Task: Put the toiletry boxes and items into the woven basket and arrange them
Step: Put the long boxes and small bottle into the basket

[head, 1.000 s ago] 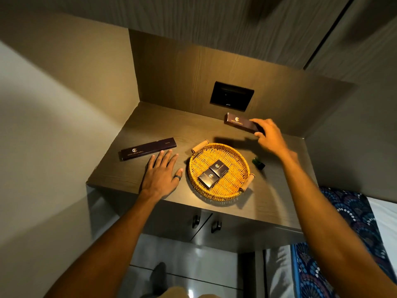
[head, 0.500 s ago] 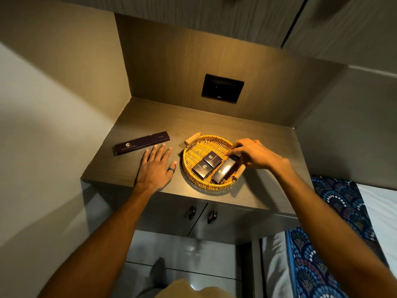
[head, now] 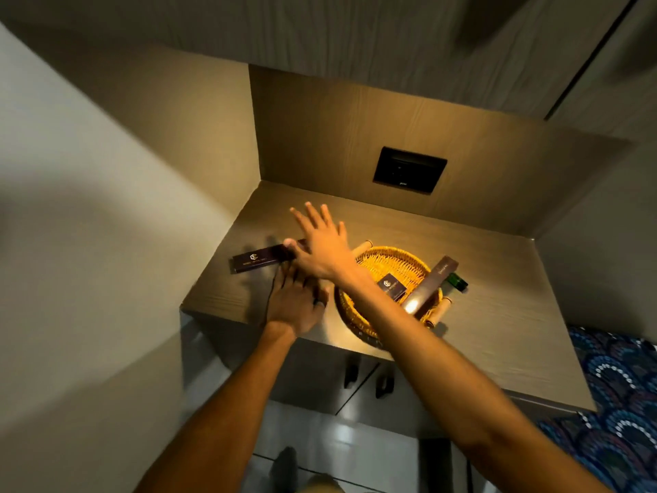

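A round yellow woven basket point(head: 398, 259) sits on the wooden shelf. Inside lie a small dark box point(head: 391, 286) and a longer dark box point(head: 432, 282) leaning over the right rim; my forearm hides part of the basket. A long dark box with a gold logo point(head: 259, 259) lies on the shelf to the left. My right hand point(head: 321, 243) crosses over the basket, fingers spread, thumb touching that long box's right end. My left hand point(head: 295, 304) rests flat on the shelf beneath it, a ring on one finger, holding nothing.
A small green bottle point(head: 457, 281) stands just right of the basket. A black wall socket point(head: 409, 169) is set in the back panel. Walls close the shelf point(head: 497, 314) at left and back. Cabinet doors with dark handles point(head: 384, 384) are below; patterned blue fabric point(head: 622, 403) lies at right.
My right hand let go of the longer box in the basket and swung left across my left hand to the long box on the shelf. The left hand stayed flat.
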The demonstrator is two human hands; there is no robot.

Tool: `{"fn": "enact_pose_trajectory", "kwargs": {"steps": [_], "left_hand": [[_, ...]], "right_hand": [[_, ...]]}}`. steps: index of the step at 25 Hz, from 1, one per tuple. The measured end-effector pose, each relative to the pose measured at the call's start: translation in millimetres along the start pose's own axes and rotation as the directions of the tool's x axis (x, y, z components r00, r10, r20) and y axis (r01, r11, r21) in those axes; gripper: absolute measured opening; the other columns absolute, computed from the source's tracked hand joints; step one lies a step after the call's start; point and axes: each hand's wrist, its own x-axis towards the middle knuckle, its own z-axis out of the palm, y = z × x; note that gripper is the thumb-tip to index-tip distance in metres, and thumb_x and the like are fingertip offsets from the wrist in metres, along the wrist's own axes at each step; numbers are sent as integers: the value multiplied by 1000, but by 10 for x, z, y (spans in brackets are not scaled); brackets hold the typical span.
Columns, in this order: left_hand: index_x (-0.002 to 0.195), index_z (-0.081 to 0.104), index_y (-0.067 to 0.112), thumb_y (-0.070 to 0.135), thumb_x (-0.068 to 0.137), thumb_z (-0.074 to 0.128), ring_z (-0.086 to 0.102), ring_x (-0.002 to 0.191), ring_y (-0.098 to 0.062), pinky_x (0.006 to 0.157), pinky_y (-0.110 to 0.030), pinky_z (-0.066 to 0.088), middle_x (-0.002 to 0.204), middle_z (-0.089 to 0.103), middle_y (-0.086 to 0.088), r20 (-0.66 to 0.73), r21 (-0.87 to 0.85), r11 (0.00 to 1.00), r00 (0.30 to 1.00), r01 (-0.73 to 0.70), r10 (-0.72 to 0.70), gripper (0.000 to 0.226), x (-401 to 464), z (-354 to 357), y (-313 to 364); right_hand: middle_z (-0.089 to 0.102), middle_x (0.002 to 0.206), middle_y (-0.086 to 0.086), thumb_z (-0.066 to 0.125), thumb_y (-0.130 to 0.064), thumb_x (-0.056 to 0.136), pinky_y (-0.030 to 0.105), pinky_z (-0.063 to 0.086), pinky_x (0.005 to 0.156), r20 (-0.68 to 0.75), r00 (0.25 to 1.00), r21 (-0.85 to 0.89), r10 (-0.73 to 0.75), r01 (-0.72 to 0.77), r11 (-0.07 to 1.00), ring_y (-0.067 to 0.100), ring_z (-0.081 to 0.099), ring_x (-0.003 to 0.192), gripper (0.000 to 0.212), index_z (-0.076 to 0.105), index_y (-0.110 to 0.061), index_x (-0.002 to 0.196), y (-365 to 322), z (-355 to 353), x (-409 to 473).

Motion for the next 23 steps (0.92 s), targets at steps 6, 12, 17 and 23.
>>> {"fn": "enact_pose_trajectory", "kwargs": {"steps": [6,12,17,23], "left_hand": [[160,14,8,50,104,28,18,154,-33,126,-43,12,168,21,-17,84,26,995,992,97,-99,71,-31,50,-32],[161,20,12,58,102,21,11,158,-33,127,-55,5,171,18,-14,37,47,998,998,47,-49,74,2,24,-1],[165,8,29,57,104,17,-1,160,-27,127,-54,-1,175,4,1,3,-74,996,998,55,-55,68,26,62,-23],[165,4,31,60,104,14,-4,160,-29,128,-53,-4,175,0,0,5,-104,994,999,38,-38,69,20,83,-29]], "right_hand": [[37,161,10,60,-35,97,84,5,116,304,950,-47,75,-64,997,42,18,157,58,44,-38,152,-290,600,530],[47,150,9,62,-39,97,65,34,112,144,990,-24,-9,13,1000,37,37,143,56,48,-37,151,-154,237,532],[55,145,2,55,-54,90,51,36,104,-212,938,-265,-273,214,940,28,45,140,61,51,-38,149,427,-697,218],[57,146,3,68,-36,94,59,29,116,-18,981,-397,-193,171,902,30,46,142,53,55,-30,145,1530,-1166,-438]]}}
